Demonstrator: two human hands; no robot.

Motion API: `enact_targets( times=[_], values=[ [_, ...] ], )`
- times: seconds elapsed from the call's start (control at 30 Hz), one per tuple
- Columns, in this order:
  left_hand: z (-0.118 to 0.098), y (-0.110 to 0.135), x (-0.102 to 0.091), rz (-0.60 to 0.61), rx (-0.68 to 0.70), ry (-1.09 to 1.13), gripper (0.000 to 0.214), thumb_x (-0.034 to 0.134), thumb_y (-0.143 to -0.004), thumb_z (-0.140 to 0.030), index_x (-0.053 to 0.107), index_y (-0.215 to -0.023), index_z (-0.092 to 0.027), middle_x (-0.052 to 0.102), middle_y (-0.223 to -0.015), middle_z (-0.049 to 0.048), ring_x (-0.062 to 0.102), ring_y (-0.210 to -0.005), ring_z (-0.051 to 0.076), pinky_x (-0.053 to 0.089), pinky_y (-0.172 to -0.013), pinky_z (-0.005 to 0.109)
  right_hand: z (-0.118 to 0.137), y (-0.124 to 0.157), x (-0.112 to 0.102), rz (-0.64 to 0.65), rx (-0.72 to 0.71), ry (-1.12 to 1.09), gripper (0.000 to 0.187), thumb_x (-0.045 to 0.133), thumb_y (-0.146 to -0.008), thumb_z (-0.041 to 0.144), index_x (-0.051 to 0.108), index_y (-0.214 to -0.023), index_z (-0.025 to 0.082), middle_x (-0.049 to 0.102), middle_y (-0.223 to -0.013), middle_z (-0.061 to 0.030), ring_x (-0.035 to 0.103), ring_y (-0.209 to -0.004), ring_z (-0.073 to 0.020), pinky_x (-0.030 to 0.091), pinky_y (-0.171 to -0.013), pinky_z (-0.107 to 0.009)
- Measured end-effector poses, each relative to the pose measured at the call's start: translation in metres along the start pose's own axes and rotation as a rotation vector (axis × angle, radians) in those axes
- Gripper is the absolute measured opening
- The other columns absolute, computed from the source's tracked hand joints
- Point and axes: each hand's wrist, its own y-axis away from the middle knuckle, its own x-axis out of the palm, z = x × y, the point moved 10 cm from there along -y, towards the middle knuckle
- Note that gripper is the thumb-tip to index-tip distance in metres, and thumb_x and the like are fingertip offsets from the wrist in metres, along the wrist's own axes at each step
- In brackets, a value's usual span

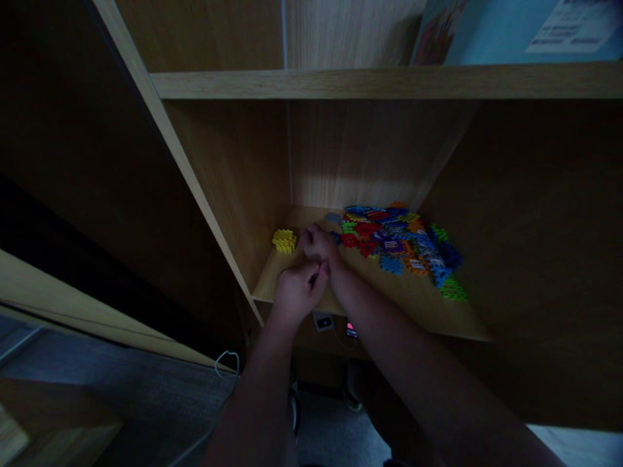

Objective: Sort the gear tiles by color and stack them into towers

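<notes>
My left hand (298,293) is closed over the front edge of the wooden shelf (389,285), thumb against the curled fingers. Just beyond it, my right hand (317,244) is also closed, its wrist close to the left hand's fingertips. Whatever either hand may hold is hidden. To the left of my right hand stands a neat stack of yellow plastic gear-shaped pieces (284,241). On its other side spreads a loose heap of gear-shaped pieces (389,240) in red, blue, orange, green and purple, some with printed pictures.
An upper shelf board (341,85) crosses above my hands, with a light blue box (506,32) on it. Below the shelf lie a small device (323,321) and a phone (351,329) with a lit screen. A white cable (228,354) hangs at the lower left.
</notes>
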Motion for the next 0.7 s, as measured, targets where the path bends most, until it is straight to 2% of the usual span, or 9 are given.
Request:
enact_targets(
  times=[0.17, 0.4, 0.7],
  values=[
    [0.0, 0.0, 0.0, 0.003, -0.006, 0.01, 0.044, 0.057, -0.105, -0.035, 0.048, -0.064, -0.021, 0.052, -0.055, -0.0031, 0.047, -0.05, 0.011, 0.031, -0.056, 0.028, 0.002, -0.001, 0.008, 0.068, -0.021, -0.13, 0.024, 0.048, -0.11, 0.036, 0.067, -0.102, 0.023, 0.081, -0.098, -0.0047, 0.075, -0.089, -0.0189, 0.051, -0.078, -0.028],
    [0.001, 0.001, 0.001, 0.007, -0.01, 0.015, 0.042, 0.056, -0.105, -0.035, 0.049, -0.066, -0.021, 0.053, -0.057, -0.0035, 0.048, -0.051, 0.011, 0.032, -0.057, 0.028, -0.001, -0.006, 0.019, 0.07, -0.095, -0.242, 0.023, 0.053, -0.108, 0.037, 0.068, -0.095, 0.026, 0.081, -0.098, -0.0039, 0.075, -0.091, -0.0203, 0.055, -0.082, -0.031],
    [-0.001, 0.0, 0.0, -0.001, 0.007, -0.002, 0.042, 0.058, -0.104, -0.034, 0.048, -0.065, -0.021, 0.05, -0.055, -0.0041, 0.045, -0.049, 0.011, 0.029, -0.055, 0.028, -0.002, -0.008, 0.029, 0.106, -0.132, -0.214, 0.031, 0.051, -0.106, 0.047, 0.07, -0.097, 0.025, 0.078, -0.092, -0.0028, 0.072, -0.083, -0.0193, 0.054, -0.076, -0.03]
  ],
)
